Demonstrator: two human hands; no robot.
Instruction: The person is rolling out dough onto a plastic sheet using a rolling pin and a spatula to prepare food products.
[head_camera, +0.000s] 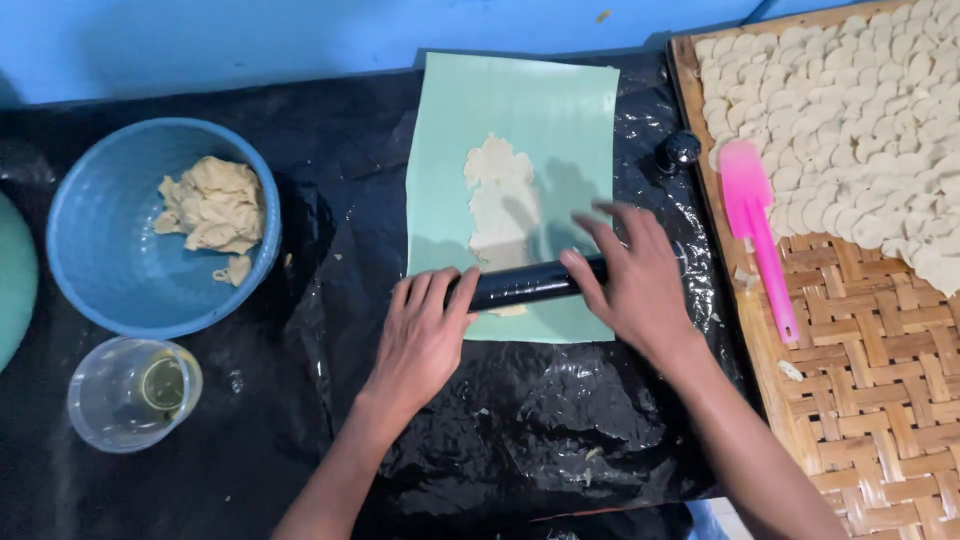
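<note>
left hand (425, 335) and right hand (632, 285) lying open-palmed on black roller (527, 284) | dough (500, 205) on green sheet (560, 120) being flattened, partly thin | more dough waiting in blue bowl (110, 290)

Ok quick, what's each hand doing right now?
Left hand: open, palm pressing on the black rolling pin.
Right hand: open, fingers spread over the same pin.
</note>
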